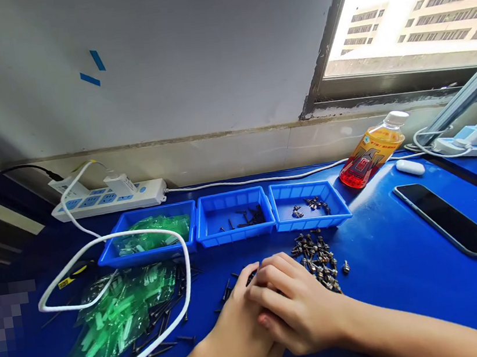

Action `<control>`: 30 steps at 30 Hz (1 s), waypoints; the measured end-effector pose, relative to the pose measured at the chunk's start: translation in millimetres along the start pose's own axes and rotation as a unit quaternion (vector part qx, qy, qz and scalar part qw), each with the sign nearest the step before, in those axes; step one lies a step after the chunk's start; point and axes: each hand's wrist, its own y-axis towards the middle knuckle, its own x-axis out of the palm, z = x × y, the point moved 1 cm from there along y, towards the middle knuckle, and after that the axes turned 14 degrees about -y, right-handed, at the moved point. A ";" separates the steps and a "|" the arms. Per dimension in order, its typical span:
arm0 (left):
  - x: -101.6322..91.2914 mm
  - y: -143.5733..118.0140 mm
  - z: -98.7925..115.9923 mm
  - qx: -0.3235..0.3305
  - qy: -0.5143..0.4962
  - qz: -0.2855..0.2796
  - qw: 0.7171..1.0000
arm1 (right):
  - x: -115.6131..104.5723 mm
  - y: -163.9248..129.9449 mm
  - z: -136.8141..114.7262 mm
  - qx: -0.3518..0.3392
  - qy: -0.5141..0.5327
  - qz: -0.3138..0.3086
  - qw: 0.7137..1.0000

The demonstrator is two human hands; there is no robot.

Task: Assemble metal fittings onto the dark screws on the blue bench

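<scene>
My right hand [293, 306] lies over my left hand [236, 331], its bent fingers closed across the back and fingers of the left. Most of the left fingers are hidden beneath it, so I cannot tell how they are placed. Just beyond the hands, a pile of short metal screws with washers [319, 258] lies on the blue table [396, 310]. Some dark long screws [226, 291] lie by the left hand, partly covered. Farther left is a clear bag of green plastic pieces [112, 321], with more long screws [162, 350] scattered around it.
Three blue bins stand in a row: the left bin [103, 255] holds a green bag, the middle bin [237, 237] dark screws, the right bin [314, 222] small screws. A white cable [186, 285] loops over the left side. A bottle [369, 152] and phone [448, 218] are right.
</scene>
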 end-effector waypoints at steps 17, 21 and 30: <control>-4.2 12.9 3.9 -0.004 0.066 -0.078 0.995 | -0.1 -11.7 -2.6 0.086 0.056 0.027 0.994; -8.3 12.3 -0.9 -0.011 0.063 -0.089 0.994 | 0.6 -9.4 -1.3 0.090 0.050 0.038 0.994; -15.3 18.6 4.4 -0.013 0.080 -0.082 0.993 | 1.0 -6.4 5.4 0.084 0.042 0.068 0.993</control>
